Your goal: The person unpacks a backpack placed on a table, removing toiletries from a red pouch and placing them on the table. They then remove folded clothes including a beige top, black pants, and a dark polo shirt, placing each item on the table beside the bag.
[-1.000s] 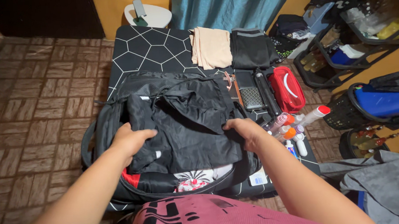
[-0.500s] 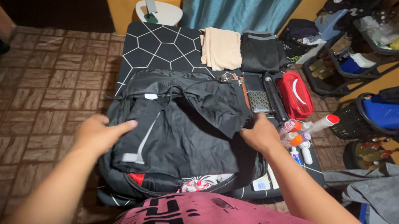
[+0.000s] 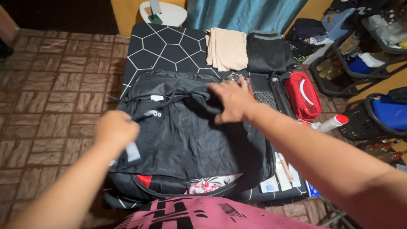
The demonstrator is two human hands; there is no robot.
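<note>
Left hand: fingers pinching the near-left edge of the black garment.
Right hand: fingers spread wide, pressing the garment's far-right side.
Backpack: open beneath, on the desk.

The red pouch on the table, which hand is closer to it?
Right. The right hand rests on the black garment just left of the red pouch. The left hand grips the garment's far left edge, across the open bag.
</note>
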